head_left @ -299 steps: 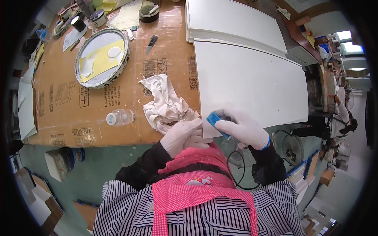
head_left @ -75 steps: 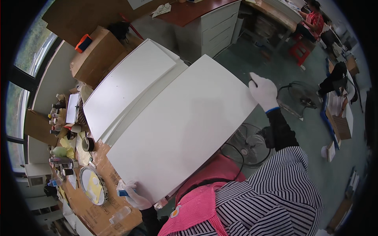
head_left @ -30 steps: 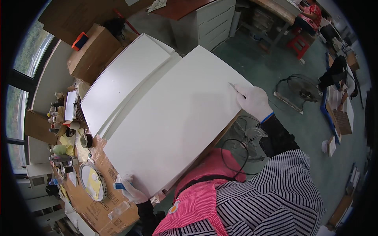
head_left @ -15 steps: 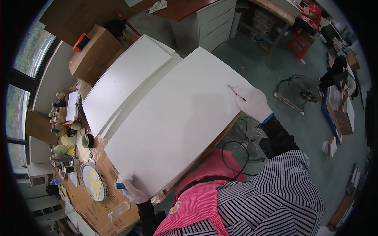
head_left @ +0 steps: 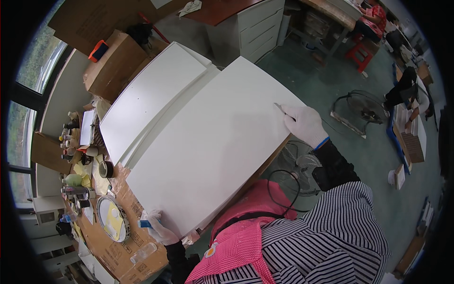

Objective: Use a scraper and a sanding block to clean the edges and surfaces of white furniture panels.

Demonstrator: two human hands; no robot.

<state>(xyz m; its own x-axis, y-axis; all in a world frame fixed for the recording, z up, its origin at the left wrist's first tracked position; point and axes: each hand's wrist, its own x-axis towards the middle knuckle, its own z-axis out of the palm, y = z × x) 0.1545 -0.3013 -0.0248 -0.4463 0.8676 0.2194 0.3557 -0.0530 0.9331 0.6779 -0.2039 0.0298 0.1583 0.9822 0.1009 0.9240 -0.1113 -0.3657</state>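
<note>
Pinching metal blade [head_left: 278, 107] in right hand [head_left: 302, 123], blue block [head_left: 143, 223] in left hand [head_left: 160, 229]. Probably needing edge grips on stiff white panel [head_left: 203, 151].

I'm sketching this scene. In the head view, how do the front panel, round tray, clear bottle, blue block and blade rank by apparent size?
1. Front panel
2. Round tray
3. Clear bottle
Then blue block and blade, unranked: both are partly covered and look similarly small.

Holds both dark-sleeved arms [head_left: 336, 160] well apart, curling the gloved left hand [head_left: 162, 230] at near left and extending the gloved right hand [head_left: 305, 124] farther out to the right, closed in a pinch.
</note>
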